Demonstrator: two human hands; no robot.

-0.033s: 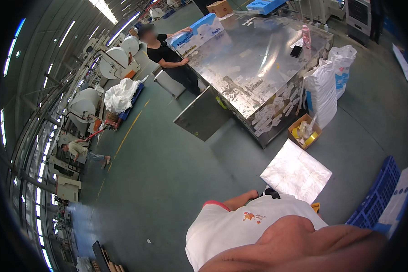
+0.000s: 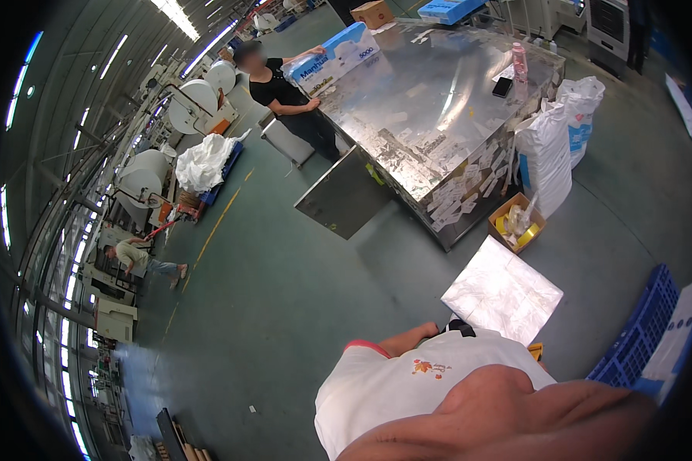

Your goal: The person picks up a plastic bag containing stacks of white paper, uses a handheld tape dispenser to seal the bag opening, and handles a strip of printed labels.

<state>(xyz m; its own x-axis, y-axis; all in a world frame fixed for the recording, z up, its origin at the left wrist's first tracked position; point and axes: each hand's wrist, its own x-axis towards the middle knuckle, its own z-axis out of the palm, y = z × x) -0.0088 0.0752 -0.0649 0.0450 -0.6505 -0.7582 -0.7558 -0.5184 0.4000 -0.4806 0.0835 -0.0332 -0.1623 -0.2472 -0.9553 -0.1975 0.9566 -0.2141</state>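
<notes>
My left hand [image 2: 429, 329] rests low by my waist, at the edge of my white shirt [image 2: 407, 392]. Its fingers are too small and too turned away to make out, and I see nothing held in it. My right hand does not show. Just ahead of my body is a square, shiny silver-white panel [image 2: 503, 290]. Beyond it, an open cardboard box [image 2: 494, 224] holds yellow tape rolls [image 2: 527, 235] and clear plastic. A large metal-topped table [image 2: 407, 115] stands further off, with torn paper labels stuck on its near corner.
A co-worker [image 2: 284, 96] in black holds a blue and white package [image 2: 334, 58] at the table's left edge. White sacks [image 2: 546, 154] lean at its right side. A blue pallet [image 2: 638, 323] lies at right. Another person [image 2: 142, 257] pulls a red pallet-jack handle [image 2: 160, 228] far left.
The far-left person and the load by the red handle have shifted very slightly. My left hand and the things near me look the same.
</notes>
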